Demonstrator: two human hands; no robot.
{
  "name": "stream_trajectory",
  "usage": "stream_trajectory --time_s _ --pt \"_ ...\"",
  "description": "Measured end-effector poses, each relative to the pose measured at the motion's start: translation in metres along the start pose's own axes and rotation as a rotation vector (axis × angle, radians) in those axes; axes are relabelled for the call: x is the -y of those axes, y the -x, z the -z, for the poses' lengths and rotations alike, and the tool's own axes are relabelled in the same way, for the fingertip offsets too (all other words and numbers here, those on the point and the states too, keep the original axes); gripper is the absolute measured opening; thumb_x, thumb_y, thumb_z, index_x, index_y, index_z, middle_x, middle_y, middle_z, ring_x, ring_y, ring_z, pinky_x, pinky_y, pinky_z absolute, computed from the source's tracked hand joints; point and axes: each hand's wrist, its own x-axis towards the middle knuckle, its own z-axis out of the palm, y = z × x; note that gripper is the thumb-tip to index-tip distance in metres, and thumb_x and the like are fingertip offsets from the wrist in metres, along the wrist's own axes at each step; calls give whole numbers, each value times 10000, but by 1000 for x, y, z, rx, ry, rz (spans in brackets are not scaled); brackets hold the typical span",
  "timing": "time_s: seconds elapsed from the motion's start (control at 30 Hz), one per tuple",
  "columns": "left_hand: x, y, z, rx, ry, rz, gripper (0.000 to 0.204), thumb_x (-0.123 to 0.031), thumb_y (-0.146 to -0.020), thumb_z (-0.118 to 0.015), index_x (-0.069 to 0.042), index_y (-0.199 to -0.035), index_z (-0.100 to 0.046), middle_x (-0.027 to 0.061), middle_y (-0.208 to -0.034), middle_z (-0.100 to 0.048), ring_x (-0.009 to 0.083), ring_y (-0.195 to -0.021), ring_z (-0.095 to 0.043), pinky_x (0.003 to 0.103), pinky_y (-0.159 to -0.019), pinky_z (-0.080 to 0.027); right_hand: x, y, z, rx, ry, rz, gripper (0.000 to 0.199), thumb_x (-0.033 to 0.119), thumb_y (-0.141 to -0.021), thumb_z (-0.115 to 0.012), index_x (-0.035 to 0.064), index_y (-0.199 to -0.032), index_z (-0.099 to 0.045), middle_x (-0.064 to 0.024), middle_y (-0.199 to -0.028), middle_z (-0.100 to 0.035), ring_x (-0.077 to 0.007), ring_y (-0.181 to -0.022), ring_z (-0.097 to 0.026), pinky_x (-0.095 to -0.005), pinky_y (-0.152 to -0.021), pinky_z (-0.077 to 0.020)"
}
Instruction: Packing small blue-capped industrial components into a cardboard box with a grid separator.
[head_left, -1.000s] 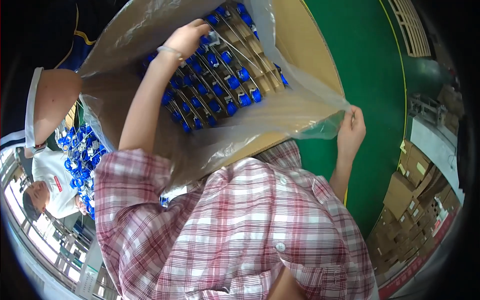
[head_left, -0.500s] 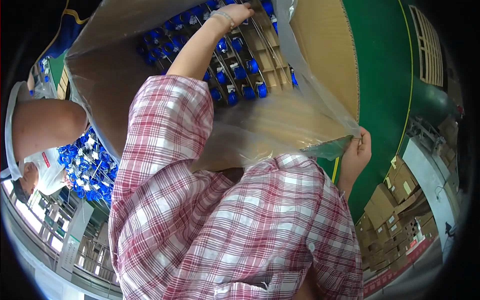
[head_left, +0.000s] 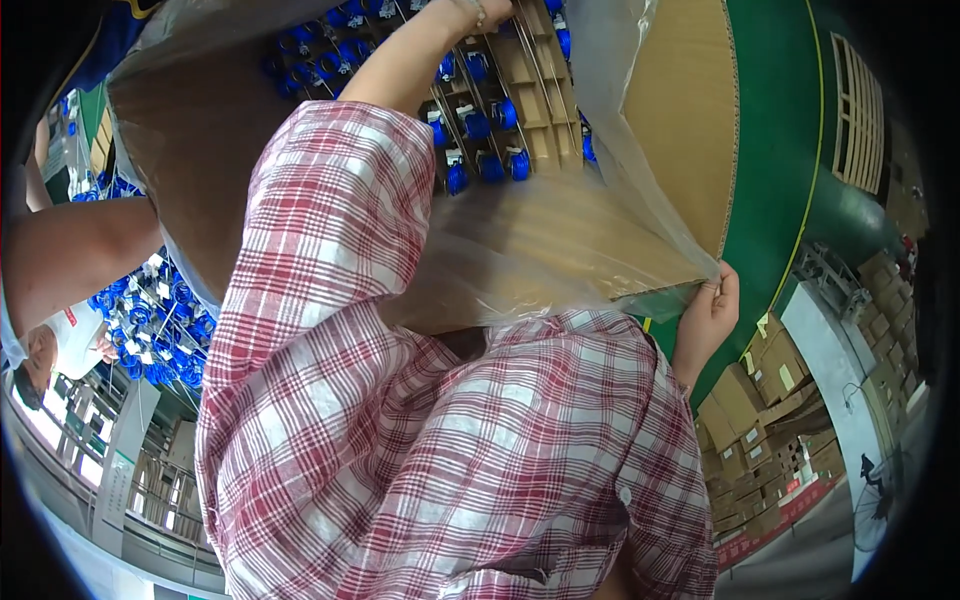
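Observation:
A large cardboard box (head_left: pixel 690 120) stands in front of me, lined with a clear plastic bag (head_left: pixel 640 190). Inside, blue coils (head_left: pixel 478 125) with white tags and long thin metal rods lie in rows over a cardboard divider grid (head_left: pixel 540 135). My left hand (head_left: pixel 488 12) reaches over the far part of the grid, close to the rods. The picture's top edge cuts it off, so its fingers and anything in them are hidden. At the near right corner of the box, my right hand (head_left: pixel 712 305) pinches the edge of the plastic bag.
At the left, another person's bare arm (head_left: pixel 85 250) extends beside the box, near a heap of blue coils (head_left: pixel 160 320). A further person is at the lower left. On the right are a green floor (head_left: pixel 765 150), a wooden pallet (head_left: pixel 857 115) and stacked cartons (head_left: pixel 770 400).
My left hand has shifted toward the top edge and is now partly out of the picture. My right hand keeps its hold on the bag. The view has shifted slightly.

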Motion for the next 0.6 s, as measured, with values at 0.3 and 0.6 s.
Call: stream_trajectory --time_s 0.3,0.6 --pt "-22 7 2 55 -184 28 204 -130 -737 -635 -93 -932 -682 93 -978 -661 255 -926 -624 355 -711 -509 -6 0 1 0 -16 12 199 138 -960 -439 -28 -1023 -530 -34 -895 -584 -63 -792 -533 -193 -692 -422" --pt "-18 -30 -43 -306 108 375 378 -158 -757 -621 -129 -1134 -605 129 -1086 -628 260 -1016 -601 366 -777 -509 6 -2 -5 19 -17 70 177 109 -956 -437 -29 -1011 -533 -29 -893 -577 -71 -823 -536 -202 -728 -428"
